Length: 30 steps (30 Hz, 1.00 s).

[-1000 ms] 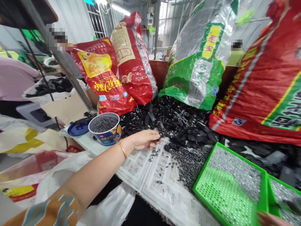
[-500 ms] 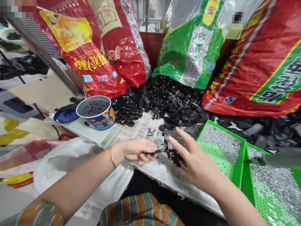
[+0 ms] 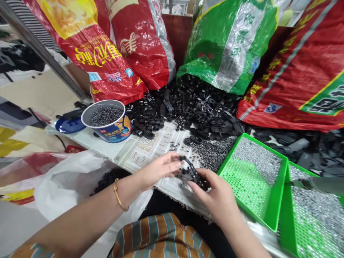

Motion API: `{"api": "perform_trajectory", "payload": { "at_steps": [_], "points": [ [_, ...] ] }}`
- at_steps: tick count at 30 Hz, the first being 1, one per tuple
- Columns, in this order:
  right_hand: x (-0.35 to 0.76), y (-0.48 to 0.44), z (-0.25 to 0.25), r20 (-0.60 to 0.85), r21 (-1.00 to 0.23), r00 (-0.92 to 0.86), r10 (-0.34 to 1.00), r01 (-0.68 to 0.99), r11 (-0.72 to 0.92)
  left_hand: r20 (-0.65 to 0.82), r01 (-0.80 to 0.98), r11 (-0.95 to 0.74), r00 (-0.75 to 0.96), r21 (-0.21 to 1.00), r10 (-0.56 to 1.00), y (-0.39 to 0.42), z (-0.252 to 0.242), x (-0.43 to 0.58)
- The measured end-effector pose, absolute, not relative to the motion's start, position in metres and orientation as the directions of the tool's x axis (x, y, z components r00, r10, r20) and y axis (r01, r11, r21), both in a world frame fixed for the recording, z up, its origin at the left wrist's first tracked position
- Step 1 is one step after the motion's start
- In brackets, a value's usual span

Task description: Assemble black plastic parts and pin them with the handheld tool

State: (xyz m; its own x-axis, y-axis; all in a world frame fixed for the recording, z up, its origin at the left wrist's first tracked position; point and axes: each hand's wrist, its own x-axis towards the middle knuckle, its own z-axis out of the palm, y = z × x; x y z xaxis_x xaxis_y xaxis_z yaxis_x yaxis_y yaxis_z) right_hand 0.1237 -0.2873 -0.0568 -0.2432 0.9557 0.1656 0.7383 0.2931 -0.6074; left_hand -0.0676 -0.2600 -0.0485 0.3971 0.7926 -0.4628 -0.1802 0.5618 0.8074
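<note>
My left hand (image 3: pixel 161 167) and my right hand (image 3: pixel 215 191) meet over the near edge of the newspaper-covered table (image 3: pixel 150 150). Between them they hold a black plastic part (image 3: pixel 191 173) with several linked pieces. The left fingers pinch its left end; the right fingers curl round its right end. A gold bangle sits on my left wrist. Behind the hands lies a heap of loose black plastic parts (image 3: pixel 188 111) and a patch of small dark grey pieces (image 3: pixel 212 152).
A blue cup of small grey pieces (image 3: pixel 106 120) stands at the left, beside a blue lid (image 3: pixel 70 125). Two green perforated trays (image 3: pixel 252 179) of silvery bits sit at the right. Red and green sacks (image 3: pixel 228 46) stand behind. A white plastic bag (image 3: pixel 75 179) hangs below the table edge.
My left hand came back from the black heap with a part. My right hand rose into view and closed on it; both hands now hold it nearer me.
</note>
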Motion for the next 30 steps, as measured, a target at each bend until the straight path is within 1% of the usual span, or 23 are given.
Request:
{"api": "perform_trajectory", "payload": {
  "at_steps": [2,3,4,6,8,9,10,12,14,16,18,19,20,21,23,25,26,27,28,30],
  "points": [
    [0.109,-0.292,-0.064,0.091,-0.702,-0.149,0.985,0.691,0.170,-0.459,-0.304,0.567,0.358,0.766,0.813,-0.274,-0.051,-0.059],
    [0.103,-0.293,-0.067,0.059,-0.740,-0.151,0.987,0.657,0.145,-0.462,-0.370,0.558,0.319,0.743,0.827,-0.279,-0.054,-0.056],
    [0.098,-0.294,-0.068,0.045,-0.770,-0.181,0.982,0.620,0.149,-0.470,-0.433,0.537,0.259,0.724,0.844,-0.283,-0.056,-0.053],
    [0.093,-0.292,-0.068,0.074,-0.803,-0.283,0.956,0.552,0.225,-0.479,-0.538,0.467,0.130,0.701,0.868,-0.285,-0.061,-0.051],
    [0.097,-0.283,-0.064,0.139,-0.764,-0.335,0.932,0.562,0.316,-0.491,-0.600,0.422,0.056,0.680,0.870,-0.283,-0.064,-0.052],
    [0.100,-0.277,-0.062,0.169,-0.706,-0.326,0.930,0.619,0.345,-0.499,-0.612,0.418,0.044,0.671,0.865,-0.281,-0.065,-0.054],
    [0.104,-0.269,-0.061,0.194,-0.622,-0.303,0.933,0.698,0.355,-0.511,-0.612,0.427,0.044,0.665,0.859,-0.279,-0.065,-0.057],
    [0.110,-0.254,-0.059,0.225,-0.393,-0.275,0.935,0.852,0.345,-0.538,-0.585,0.467,0.061,0.663,0.840,-0.276,-0.065,-0.060],
    [0.112,-0.240,-0.062,0.217,-0.182,-0.321,0.922,0.915,0.361,-0.559,-0.548,0.502,0.075,0.669,0.826,-0.276,-0.065,-0.062],
    [0.112,-0.229,-0.066,0.190,-0.062,-0.378,0.906,0.916,0.395,-0.574,-0.522,0.529,0.089,0.669,0.814,-0.277,-0.064,-0.063],
    [0.110,-0.225,-0.068,0.183,-0.024,-0.412,0.893,0.906,0.423,-0.583,-0.515,0.547,0.108,0.660,0.805,-0.278,-0.063,-0.064],
    [0.109,-0.225,-0.069,0.189,-0.039,-0.408,0.893,0.906,0.422,-0.585,-0.517,0.553,0.119,0.653,0.802,-0.279,-0.062,-0.064],
    [0.108,-0.226,-0.068,0.200,-0.079,-0.385,0.901,0.910,0.406,-0.588,-0.519,0.560,0.130,0.646,0.798,-0.279,-0.061,-0.064],
    [0.107,-0.229,-0.066,0.203,-0.151,-0.343,0.917,0.915,0.375,-0.592,-0.519,0.567,0.138,0.640,0.794,-0.280,-0.060,-0.064],
    [0.106,-0.239,-0.061,0.147,-0.382,-0.220,0.964,0.887,0.261,-0.594,-0.508,0.578,0.153,0.638,0.790,-0.280,-0.059,-0.064],
    [0.104,-0.251,-0.057,0.021,-0.633,-0.115,0.993,0.767,0.102,-0.582,-0.484,0.580,0.166,0.655,0.796,-0.280,-0.060,-0.062],
    [0.103,-0.257,-0.055,-0.047,-0.731,-0.092,0.995,0.681,0.028,-0.571,-0.474,0.574,0.170,0.667,0.803,-0.280,-0.060,-0.061],
    [0.101,-0.261,-0.054,-0.110,-0.804,-0.081,0.991,0.593,-0.041,-0.560,-0.465,0.569,0.174,0.678,0.810,-0.280,-0.061,-0.060],
    [0.100,-0.265,-0.054,-0.163,-0.852,-0.074,0.984,0.514,-0.102,-0.553,-0.456,0.565,0.175,0.688,0.814,-0.280,-0.061,-0.058],
    [0.098,-0.271,-0.057,-0.246,-0.906,-0.077,0.966,0.373,-0.201,-0.557,-0.434,0.571,0.176,0.696,0.812,-0.280,-0.061,-0.055]
  ]
}}
